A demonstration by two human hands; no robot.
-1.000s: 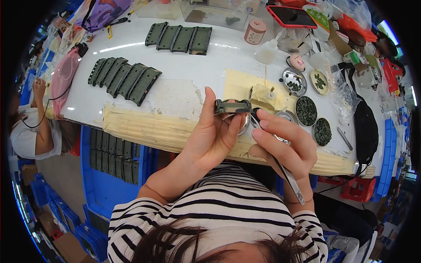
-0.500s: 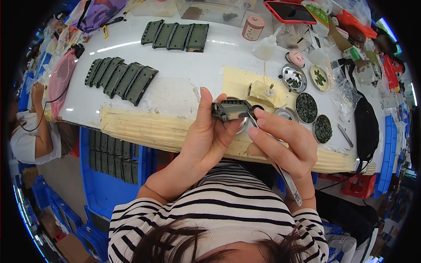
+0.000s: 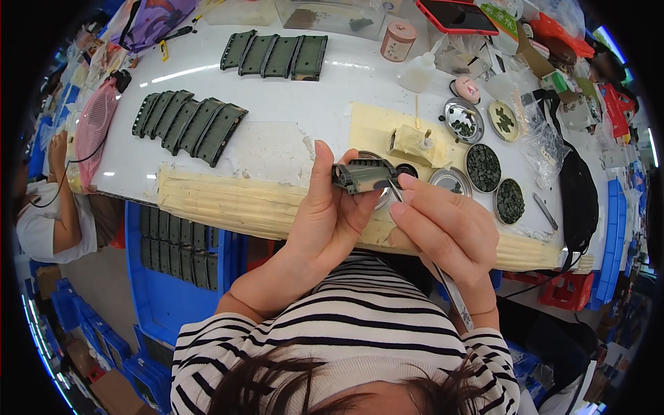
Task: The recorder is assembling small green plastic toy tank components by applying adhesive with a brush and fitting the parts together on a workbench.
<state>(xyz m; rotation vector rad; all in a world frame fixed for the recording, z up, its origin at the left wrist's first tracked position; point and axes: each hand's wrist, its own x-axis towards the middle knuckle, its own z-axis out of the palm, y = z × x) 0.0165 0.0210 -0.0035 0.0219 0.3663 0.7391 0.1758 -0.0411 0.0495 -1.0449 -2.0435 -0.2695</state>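
Note:
Between thumb and fingers, my left hand [image 3: 325,200] holds up a dark green camouflage plastic part [image 3: 363,176], curved and ribbed, above the table's near edge. My right hand [image 3: 453,221] is closed on metal tweezers [image 3: 451,294], whose tips touch the right end of that part. Whether a small piece sits in the tips is too small to tell. More such green parts lie in joined rows on the table, one row at the left [image 3: 190,126] and another farther back [image 3: 274,55]. Round tins of small dark green pieces [image 3: 483,168] stand right of my right hand.
A yellow taped block [image 3: 418,146] stands behind my hands, near a white squeeze bottle [image 3: 418,75] and a pink tin [image 3: 398,41]. Yellow padding [image 3: 228,204] lines the front edge. A blue tray [image 3: 155,304] of green parts is below left. At far left sits another person [image 3: 59,207].
The part in my left hand has tilted slightly, showing more of its camouflage side. My right hand and the tweezers have shifted a little to the left.

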